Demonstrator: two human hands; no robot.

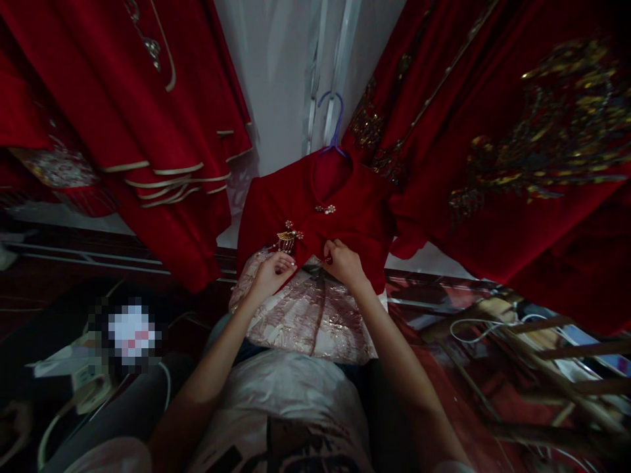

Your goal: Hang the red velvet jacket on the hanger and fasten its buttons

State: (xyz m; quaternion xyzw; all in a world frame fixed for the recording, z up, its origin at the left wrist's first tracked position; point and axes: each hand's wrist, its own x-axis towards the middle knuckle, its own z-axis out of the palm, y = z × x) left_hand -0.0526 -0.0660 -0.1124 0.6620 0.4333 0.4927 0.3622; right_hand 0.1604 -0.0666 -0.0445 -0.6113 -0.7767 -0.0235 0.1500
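Note:
A red jacket (pixel 266 197) with a stand collar hangs in front of me on a purple hanger (pixel 338 125). Its collar is joined by a small beaded clasp (pixel 325 209), and the front panels part below it. My left hand (pixel 274 272) is closed at the edge of one panel, just under a gold fan-shaped ornament (pixel 288 236) with beaded tassels. On the opposite panel, my right hand (pixel 342 263) pinches the cloth at its edge. Both fingertips are partly hidden. Below the hands, shiny pale pink patterned fabric (pixel 305 322) lies over my lap.
Red garments with pale trim (pixel 177 131) hang at the left. Another red garment with gold embroidery (pixel 557 131) hangs at the right. A metal rack post (pixel 315 72) stands behind the jacket. At lower right is a wooden frame (pixel 566 387) with cables; a power strip (pixel 93 387) lies lower left.

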